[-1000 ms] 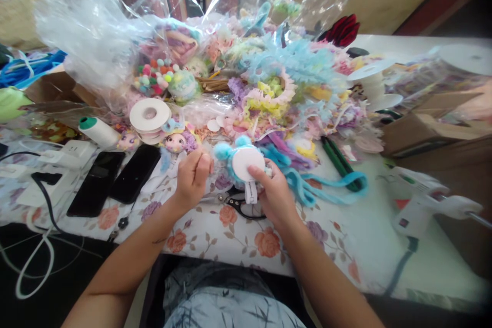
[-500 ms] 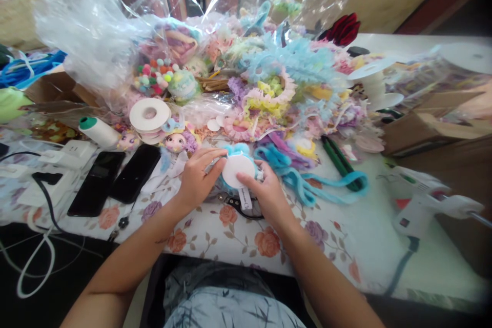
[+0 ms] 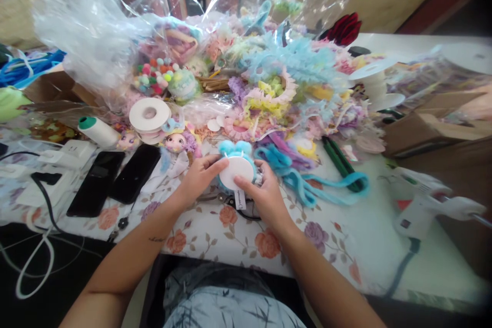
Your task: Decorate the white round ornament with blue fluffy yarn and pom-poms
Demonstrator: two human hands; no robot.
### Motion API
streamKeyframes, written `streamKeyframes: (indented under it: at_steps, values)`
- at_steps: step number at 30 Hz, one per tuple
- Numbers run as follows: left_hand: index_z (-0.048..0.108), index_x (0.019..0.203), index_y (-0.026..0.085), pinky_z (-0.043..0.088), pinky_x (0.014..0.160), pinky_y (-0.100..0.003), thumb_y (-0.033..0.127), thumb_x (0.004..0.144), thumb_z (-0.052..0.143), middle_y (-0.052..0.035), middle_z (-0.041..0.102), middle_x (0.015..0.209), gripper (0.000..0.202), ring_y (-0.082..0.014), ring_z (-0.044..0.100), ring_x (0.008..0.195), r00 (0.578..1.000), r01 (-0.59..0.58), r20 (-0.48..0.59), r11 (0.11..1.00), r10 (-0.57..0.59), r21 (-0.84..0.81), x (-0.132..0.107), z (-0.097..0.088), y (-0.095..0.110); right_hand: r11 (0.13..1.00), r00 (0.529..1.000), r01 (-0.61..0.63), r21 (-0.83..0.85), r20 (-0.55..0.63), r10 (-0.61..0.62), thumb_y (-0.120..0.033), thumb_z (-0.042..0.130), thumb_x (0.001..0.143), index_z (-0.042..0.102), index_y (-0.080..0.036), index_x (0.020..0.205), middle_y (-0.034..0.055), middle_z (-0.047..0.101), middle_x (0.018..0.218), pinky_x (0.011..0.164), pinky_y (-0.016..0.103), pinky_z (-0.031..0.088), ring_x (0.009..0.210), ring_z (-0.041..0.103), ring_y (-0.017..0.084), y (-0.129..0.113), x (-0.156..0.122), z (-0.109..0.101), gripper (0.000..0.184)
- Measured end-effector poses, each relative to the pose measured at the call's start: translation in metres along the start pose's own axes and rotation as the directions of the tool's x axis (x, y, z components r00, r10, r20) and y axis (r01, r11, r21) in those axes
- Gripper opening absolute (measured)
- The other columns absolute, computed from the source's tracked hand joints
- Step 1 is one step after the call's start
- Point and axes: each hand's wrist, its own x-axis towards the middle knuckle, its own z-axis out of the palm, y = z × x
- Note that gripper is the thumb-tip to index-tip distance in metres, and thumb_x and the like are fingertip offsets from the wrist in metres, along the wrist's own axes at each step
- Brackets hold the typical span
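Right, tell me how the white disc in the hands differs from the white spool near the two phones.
The white disc shows a plain face, while the white spool has a hole at its centre. The disc is gripped by the left hand and the right hand; neither touches the spool. The disc also looks somewhat smaller than the spool. Both are white and round.

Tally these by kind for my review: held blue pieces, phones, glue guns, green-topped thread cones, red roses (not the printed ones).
Held blue piece: 1
Phones: 2
Glue gun: 1
Thread cone: 1
Red rose: 1
Total: 6
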Motion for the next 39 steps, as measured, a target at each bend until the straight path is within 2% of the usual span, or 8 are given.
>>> streamKeyframes:
  at_steps: [3,7,10,13,16,22,32,39]
  values:
    - [0.069,0.087,0.012,0.044,0.069,-0.025,0.045,0.085,0.064,-0.0041,0.066,0.083,0.033,-0.0175,0.059,0.078,0.997,0.058,0.056,0.980,-0.048,-0.190,0.001,-0.001,0.000,0.999,0.999,0.033,-0.036,0.013,-0.033,-0.053,0.079,0.067,0.050,-0.023,0.112,0.0013,0.062,0.098,0.072,0.032,0.048,0.083,0.057,0.019,-0.003,-0.001,0.001,0.062]
    - [0.070,0.092,0.012,0.046,0.072,-0.026,0.044,0.080,0.071,-0.0056,0.068,0.086,0.034,-0.0184,0.061,0.079,0.995,0.095,0.060,0.953,-0.082,-0.286,0.001,0.001,-0.003,0.996,0.997,0.070,-0.062,0.022,-0.069,-0.053,0.079,0.068,0.051,-0.023,0.110,0.0016,0.060,0.102,0.075,0.031,0.047,0.088,0.057,0.020,-0.003,0.000,-0.001,0.058]
    - [0.070,0.091,0.012,0.046,0.068,-0.025,0.044,0.079,0.073,-0.0050,0.069,0.085,0.034,-0.0168,0.061,0.075,0.994,0.107,0.059,0.954,-0.094,-0.281,0.001,0.003,-0.005,0.998,0.997,0.064,0.007,0.038,-0.064,-0.056,0.072,0.074,0.054,-0.023,0.107,0.0024,0.060,0.105,0.076,0.032,0.046,0.091,0.057,0.021,0.002,0.004,-0.005,0.050]
    - [0.071,0.098,0.015,0.047,0.073,-0.026,0.041,0.077,0.077,-0.0051,0.071,0.095,0.033,-0.0185,0.063,0.083,0.997,0.074,0.054,0.965,-0.062,-0.253,0.000,0.006,-0.005,0.996,0.999,0.052,0.075,-0.008,-0.052,-0.057,0.069,0.076,0.055,-0.023,0.106,0.0033,0.061,0.109,0.078,0.032,0.046,0.096,0.057,0.022,0.006,0.007,-0.007,0.048]
    - [0.071,0.105,0.018,0.049,0.080,-0.028,0.039,0.076,0.078,-0.0057,0.072,0.104,0.037,-0.0217,0.065,0.093,0.999,0.022,0.029,0.982,-0.017,-0.188,-0.003,0.008,-0.005,0.997,0.998,0.057,0.050,-0.045,-0.055,-0.057,0.070,0.076,0.055,-0.023,0.106,0.0037,0.062,0.109,0.080,0.033,0.046,0.099,0.058,0.024,0.005,0.007,-0.006,0.048]
    - [0.070,0.107,0.018,0.050,0.081,-0.030,0.041,0.077,0.077,-0.0061,0.072,0.102,0.038,-0.0230,0.066,0.094,1.000,-0.018,0.010,0.995,0.019,-0.096,-0.004,0.011,-0.006,0.995,0.994,0.093,-0.023,-0.060,-0.094,-0.055,0.070,0.075,0.056,-0.021,0.101,0.0035,0.064,0.101,0.076,0.032,0.046,0.093,0.060,0.023,-0.003,0.004,-0.004,0.045]
    - [0.069,0.111,0.017,0.052,0.086,-0.033,0.038,0.072,0.082,-0.0082,0.072,0.110,0.046,-0.0267,0.066,0.101,1.000,0.020,-0.018,0.980,-0.024,-0.196,-0.002,0.011,-0.010,0.992,0.995,0.101,0.071,-0.014,-0.101,-0.051,0.073,0.077,0.055,-0.022,0.101,0.0015,0.062,0.098,0.071,0.028,0.046,0.085,0.057,0.018,0.007,0.009,-0.005,0.042]
    - [0.069,0.112,0.017,0.053,0.086,-0.034,0.036,0.069,0.084,-0.0095,0.072,0.113,0.049,-0.0275,0.066,0.103,0.996,0.076,-0.015,0.956,-0.083,-0.284,-0.001,0.013,-0.012,0.998,0.998,0.051,0.031,-0.033,-0.050,-0.055,0.073,0.074,0.057,-0.021,0.099,0.0017,0.060,0.094,0.068,0.028,0.047,0.081,0.056,0.018,0.001,0.005,-0.004,0.045]
